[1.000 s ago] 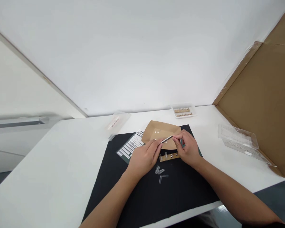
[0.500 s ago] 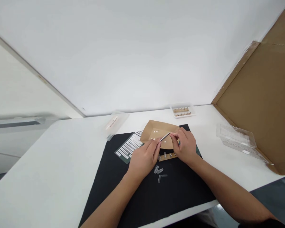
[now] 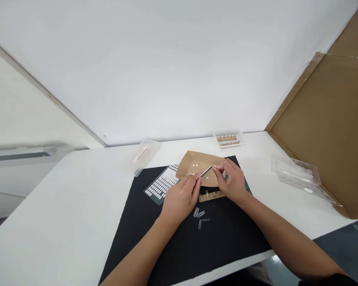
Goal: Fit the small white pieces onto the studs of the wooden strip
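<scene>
My left hand (image 3: 180, 197) pinches a slim nail file (image 3: 205, 171), white along one side and dark on the other, which points up toward the right. Close to its far tip is my right hand (image 3: 232, 178), closed with thumb and forefinger together; whatever lies between them is too small to make out. Beneath both hands sits a brown paper tray (image 3: 185, 163) with a few small white pieces in it. In front of it lies a tan strip stand (image 3: 209, 198) carrying clear nail tips, partly covered by my right hand. Several loose clear nail tips (image 3: 201, 214) rest nearer me.
A black mat (image 3: 155, 238) covers part of the white table (image 3: 77, 206). A sheet of white tabs (image 3: 162, 184) lies left of the tray. Behind are a frosted lid (image 3: 143, 157) and a clear box with stands (image 3: 240, 142). At right, a clear box (image 3: 298, 174) adjoins cardboard (image 3: 322, 131).
The nail file and the fingertips of my right hand have shifted very slightly left. Both hands keep their grip, and the things on the table stay where they were.
</scene>
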A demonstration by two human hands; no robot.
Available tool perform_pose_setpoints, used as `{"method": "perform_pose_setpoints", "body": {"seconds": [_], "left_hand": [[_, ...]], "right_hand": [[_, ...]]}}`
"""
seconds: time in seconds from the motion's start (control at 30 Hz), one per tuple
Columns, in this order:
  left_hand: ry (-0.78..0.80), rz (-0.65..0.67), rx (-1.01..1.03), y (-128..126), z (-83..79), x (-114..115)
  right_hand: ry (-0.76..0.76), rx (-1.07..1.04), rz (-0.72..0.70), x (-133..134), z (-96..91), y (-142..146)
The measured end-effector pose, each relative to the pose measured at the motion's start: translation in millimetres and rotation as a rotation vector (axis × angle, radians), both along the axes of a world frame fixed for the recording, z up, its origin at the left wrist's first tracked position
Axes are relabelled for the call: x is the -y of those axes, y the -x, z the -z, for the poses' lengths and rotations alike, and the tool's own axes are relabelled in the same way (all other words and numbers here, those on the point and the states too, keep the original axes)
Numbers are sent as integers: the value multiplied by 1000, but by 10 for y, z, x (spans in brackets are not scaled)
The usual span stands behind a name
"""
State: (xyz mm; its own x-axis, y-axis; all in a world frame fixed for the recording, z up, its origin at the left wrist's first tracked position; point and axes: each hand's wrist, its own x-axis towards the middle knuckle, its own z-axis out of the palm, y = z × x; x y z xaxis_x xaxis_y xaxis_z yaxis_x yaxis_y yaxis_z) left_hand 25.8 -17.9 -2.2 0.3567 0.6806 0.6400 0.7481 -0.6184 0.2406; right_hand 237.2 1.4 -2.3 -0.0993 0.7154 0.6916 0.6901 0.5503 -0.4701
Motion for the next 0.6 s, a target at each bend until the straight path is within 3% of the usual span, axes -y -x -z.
{"method": "perform_pose_setpoints", "body": {"seconds": [0.2, 0.6], "left_hand": [[13, -15, -27, 4, 28, -4], [18, 10, 39, 17, 22, -6]], "right_hand": [[51, 219, 69, -9, 53, -3], [-46, 67, -8, -9, 70, -29]]}}
